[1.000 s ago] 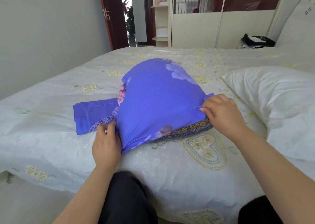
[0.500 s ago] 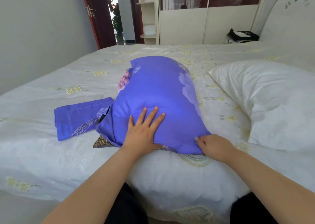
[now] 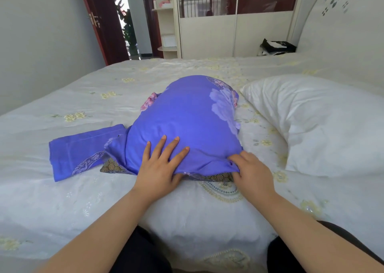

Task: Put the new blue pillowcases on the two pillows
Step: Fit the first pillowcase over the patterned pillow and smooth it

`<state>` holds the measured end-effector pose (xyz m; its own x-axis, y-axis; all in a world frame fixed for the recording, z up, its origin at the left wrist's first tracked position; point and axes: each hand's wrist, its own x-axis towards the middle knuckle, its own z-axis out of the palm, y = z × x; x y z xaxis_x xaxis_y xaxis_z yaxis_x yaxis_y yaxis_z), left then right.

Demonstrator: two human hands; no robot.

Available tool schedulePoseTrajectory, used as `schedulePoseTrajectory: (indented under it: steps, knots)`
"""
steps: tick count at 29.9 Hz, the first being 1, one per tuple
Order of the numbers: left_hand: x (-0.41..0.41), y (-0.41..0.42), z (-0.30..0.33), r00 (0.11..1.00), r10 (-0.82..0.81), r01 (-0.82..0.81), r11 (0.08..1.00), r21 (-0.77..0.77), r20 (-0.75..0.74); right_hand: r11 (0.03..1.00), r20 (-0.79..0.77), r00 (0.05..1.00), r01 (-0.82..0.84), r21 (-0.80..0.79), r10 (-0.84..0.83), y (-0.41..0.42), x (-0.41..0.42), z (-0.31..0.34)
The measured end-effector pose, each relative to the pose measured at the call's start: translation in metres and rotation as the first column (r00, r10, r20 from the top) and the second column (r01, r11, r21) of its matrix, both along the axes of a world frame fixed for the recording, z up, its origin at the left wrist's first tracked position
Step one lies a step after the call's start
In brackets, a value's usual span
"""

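Observation:
A pillow in a blue flowered pillowcase (image 3: 187, 118) lies on the bed in front of me, its open end toward me. My left hand (image 3: 160, 164) lies flat on its near end with fingers spread, pressing the fabric down. My right hand (image 3: 251, 173) grips the case's near right corner at the patterned hem, fingers curled under the cloth. A second blue pillowcase (image 3: 83, 150) lies folded flat to the left, touching the covered pillow. A bare white pillow (image 3: 324, 125) rests to the right.
The bed (image 3: 62, 200) has a white cover with yellow flowers and its near edge runs by my knees. A black bag (image 3: 276, 46) sits at the far right corner. A wardrobe (image 3: 207, 33) and an open doorway (image 3: 124, 23) stand behind; the headboard (image 3: 342, 19) is at right.
My left hand moved from the pillow's left edge onto its top and lies flat. My right hand shifted to the near right corner. The covered pillow turned lengthwise toward me.

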<state>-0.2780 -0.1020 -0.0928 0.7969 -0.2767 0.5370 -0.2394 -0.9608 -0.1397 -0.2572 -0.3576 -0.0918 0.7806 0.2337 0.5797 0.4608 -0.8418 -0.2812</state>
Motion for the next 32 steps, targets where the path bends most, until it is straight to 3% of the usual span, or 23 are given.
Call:
schedulePoseTrajectory:
  steps: [3,7,10,14,15,17,19,21,24,27,29,32]
  knots:
    - [0.002,-0.006,0.005,0.99,-0.06,0.073,0.992,-0.104,0.13,0.999,0.241,0.97,-0.037,-0.01,0.038,0.006,0.004,0.0]
    - [-0.003,-0.02,0.022,0.982,0.104,-0.032,0.912,-0.409,0.155,0.991,0.177,0.976,-0.124,-0.048,0.131,0.021,0.0,-0.001]
    - [-0.013,-0.029,0.019,0.988,0.091,-0.044,0.941,-0.337,0.123,0.992,0.093,0.991,-0.092,-0.084,0.1,0.036,-0.01,-0.008]
    - [-0.028,-0.026,0.002,0.993,0.106,-0.091,0.966,-0.243,0.051,0.99,0.136,0.982,-0.13,-0.046,0.135,0.046,-0.014,0.0]
    - [-0.03,-0.024,-0.001,0.993,0.103,-0.085,0.968,-0.237,0.064,0.991,0.084,0.988,-0.124,-0.053,0.128,0.049,-0.014,0.004]
    - [-0.033,-0.024,-0.004,0.994,0.084,-0.068,0.975,-0.211,0.066,0.991,-0.193,0.975,-0.122,-0.059,0.108,0.056,-0.012,0.01]
    - [-0.036,-0.027,-0.006,0.999,0.047,-0.048,0.979,-0.196,-0.012,0.989,-0.473,0.877,-0.132,-0.068,0.085,0.058,-0.008,0.01]
    - [-0.043,-0.03,-0.007,0.993,0.037,-0.054,0.986,-0.158,-0.11,0.988,-0.546,0.835,-0.135,-0.08,0.07,0.059,-0.01,0.014]
    - [-0.053,-0.033,-0.003,0.936,0.101,-0.142,0.985,-0.099,-0.338,0.981,-0.491,0.87,-0.129,-0.147,0.041,0.055,-0.019,0.012]
    - [-0.05,-0.028,0.006,0.796,0.101,-0.241,0.957,-0.16,-0.596,0.976,-0.361,0.93,-0.141,-0.166,0.073,0.049,-0.027,0.008]
    - [-0.045,-0.025,0.013,0.804,0.09,-0.239,0.954,-0.182,-0.587,0.985,-0.208,0.973,-0.126,-0.121,0.099,0.044,-0.027,0.009]
    - [-0.044,-0.025,0.013,0.875,0.092,-0.227,0.945,-0.236,-0.475,0.989,-0.138,0.983,-0.134,-0.069,0.124,0.038,-0.026,0.018]
